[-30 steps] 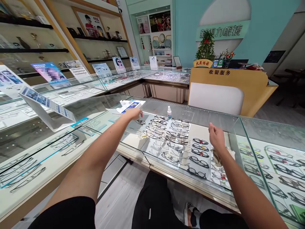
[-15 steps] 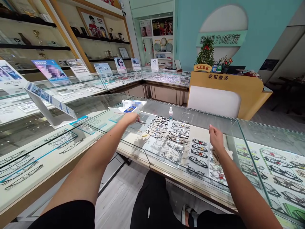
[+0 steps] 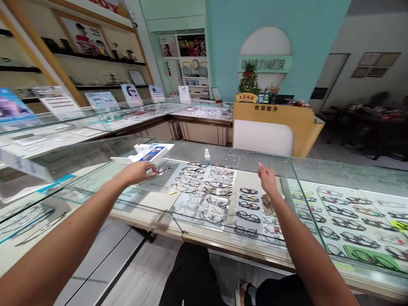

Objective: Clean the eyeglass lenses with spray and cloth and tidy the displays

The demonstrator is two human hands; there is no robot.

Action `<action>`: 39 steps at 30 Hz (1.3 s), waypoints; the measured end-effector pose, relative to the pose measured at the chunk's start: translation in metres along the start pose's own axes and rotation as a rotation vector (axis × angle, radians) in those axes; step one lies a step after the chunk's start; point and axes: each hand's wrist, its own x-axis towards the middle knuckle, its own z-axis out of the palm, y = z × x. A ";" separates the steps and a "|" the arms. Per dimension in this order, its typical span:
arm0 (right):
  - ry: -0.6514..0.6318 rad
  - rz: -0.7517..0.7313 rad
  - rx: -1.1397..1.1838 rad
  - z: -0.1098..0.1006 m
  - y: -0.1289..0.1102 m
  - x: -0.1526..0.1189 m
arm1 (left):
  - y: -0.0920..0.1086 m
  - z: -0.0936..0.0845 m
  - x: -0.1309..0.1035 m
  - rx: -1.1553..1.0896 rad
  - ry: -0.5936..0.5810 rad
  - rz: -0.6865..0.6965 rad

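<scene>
My left hand [image 3: 140, 172] reaches over the glass counter, its fingers pinched at the near end of a thin-framed pair of eyeglasses [image 3: 164, 170]. Beside it lies a white box [image 3: 156, 152] with blue markings. My right hand [image 3: 267, 180] hovers above the counter's right part, fingers curled in a loose fist and thumb pointing up; no object shows in it. Below that hand is a tan patch [image 3: 268, 205], either a cloth or a reflection. A small white-capped bottle [image 3: 207, 157] stands between the hands.
Rows of eyeglasses [image 3: 188, 176] lie under and on the glass, with more frames [image 3: 344, 212] at the right. A small yellow piece [image 3: 173, 193] lies near the front. Leaning display cards [image 3: 130, 94] line the left counter. A wooden cashier desk [image 3: 270, 114] stands behind.
My view has swung to the right, so everything sits further left. My left hand has drawn back slightly leftward with the eyeglasses. My right hand still hovers in a loose fist.
</scene>
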 end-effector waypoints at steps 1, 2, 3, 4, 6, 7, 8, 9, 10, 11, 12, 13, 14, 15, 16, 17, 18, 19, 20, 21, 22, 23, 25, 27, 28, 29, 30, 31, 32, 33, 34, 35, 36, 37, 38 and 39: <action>-0.006 -0.016 0.010 0.000 -0.004 0.001 | 0.010 -0.002 0.001 -0.026 0.006 0.052; -0.016 -0.033 0.019 -0.001 -0.009 0.002 | 0.023 -0.003 0.001 -0.079 0.014 0.097; -0.030 -0.052 0.028 -0.002 -0.013 0.002 | 0.041 -0.004 0.001 -0.153 0.022 0.135; -0.049 -0.070 0.032 -0.003 -0.017 0.003 | 0.061 -0.004 0.000 -0.256 0.030 0.172; -0.098 -0.093 0.022 -0.009 -0.023 0.004 | 0.112 -0.001 -0.003 -0.501 0.031 0.215; -0.123 -0.098 0.006 -0.013 -0.025 0.004 | 0.140 0.001 -0.004 -0.620 0.038 0.236; -0.147 -0.098 -0.013 -0.018 -0.027 0.005 | 0.168 0.004 -0.006 -0.724 0.035 0.264; -0.166 -0.096 -0.032 -0.023 -0.027 0.006 | 0.196 0.008 -0.006 -0.819 0.041 0.298; -0.179 -0.093 -0.043 -0.028 -0.027 0.007 | 0.223 0.013 -0.005 -0.910 0.046 0.342; -0.186 -0.089 -0.040 -0.032 -0.026 0.009 | 0.248 0.019 -0.004 -0.997 0.047 0.373; -0.185 -0.083 -0.021 -0.036 -0.024 0.011 | 0.272 0.026 -0.002 -1.074 0.041 0.395; -0.175 -0.074 0.012 -0.038 -0.021 0.013 | 0.293 0.035 0.002 -1.139 0.034 0.411; -0.160 -0.062 0.060 -0.040 -0.018 0.015 | 0.312 0.044 0.005 -1.190 0.022 0.420; -0.142 -0.048 0.113 -0.040 -0.015 0.017 | 0.328 0.053 0.010 -1.231 0.012 0.426; -0.126 -0.034 0.162 -0.040 -0.012 0.018 | 0.343 0.063 0.014 -1.264 -0.002 0.431; -0.114 -0.022 0.198 -0.040 -0.008 0.019 | 0.355 0.072 0.018 -1.294 -0.015 0.433; -0.111 -0.012 0.221 -0.039 -0.005 0.020 | 0.365 0.082 0.023 -1.322 -0.027 0.434; -0.113 -0.003 0.236 -0.038 -0.003 0.020 | 0.372 0.091 0.026 -1.346 -0.038 0.433; -0.120 0.003 0.246 -0.036 -0.001 0.019 | 0.378 0.099 0.029 -1.368 -0.043 0.430; -0.129 0.008 0.258 -0.035 0.000 0.018 | 0.381 0.107 0.031 -1.387 -0.043 0.428; -0.138 0.013 0.276 -0.033 0.001 0.017 | 0.383 0.114 0.032 -1.399 -0.040 0.427; -0.145 0.017 0.294 -0.031 0.002 0.016 | 0.383 0.120 0.032 -1.403 -0.035 0.427; -0.150 0.026 0.314 -0.026 0.003 0.013 | 0.381 0.129 0.030 -1.393 -0.027 0.424; -0.161 0.040 0.327 -0.021 0.004 0.011 | 0.377 0.134 0.026 -1.380 -0.023 0.416; -0.168 0.046 0.338 -0.020 0.005 0.010 | 0.375 0.136 0.024 -1.378 -0.026 0.413; -0.174 0.051 0.353 -0.018 0.005 0.009 | 0.374 0.137 0.023 -1.384 -0.030 0.409; -0.180 0.054 0.366 -0.017 0.005 0.008 | 0.373 0.138 0.021 -1.393 -0.037 0.404; -0.185 0.056 0.374 -0.017 0.005 0.007 | 0.372 0.139 0.020 -1.402 -0.045 0.397; -0.189 0.057 0.373 -0.017 0.005 0.006 | 0.372 0.139 0.019 -1.408 -0.053 0.388; -0.190 0.056 0.366 -0.017 0.004 0.005 | 0.372 0.139 0.018 -1.414 -0.058 0.376; -0.191 0.056 0.355 -0.018 0.003 0.004 | 0.372 0.139 0.018 -1.418 -0.061 0.366; -0.193 0.056 0.342 -0.018 0.002 0.004 | 0.372 0.139 0.018 -1.421 -0.065 0.357; -0.192 0.056 0.330 -0.019 0.002 0.003 | 0.372 0.139 0.019 -1.425 -0.072 0.352; -0.192 0.055 0.319 -0.019 0.001 0.003 | 0.372 0.139 0.019 -1.431 -0.079 0.349; -0.193 0.053 0.308 -0.019 0.001 0.002 | 0.372 0.140 0.020 -1.437 -0.087 0.347; -0.195 0.051 0.299 -0.020 0.001 0.002 | 0.372 0.140 0.021 -1.443 -0.096 0.344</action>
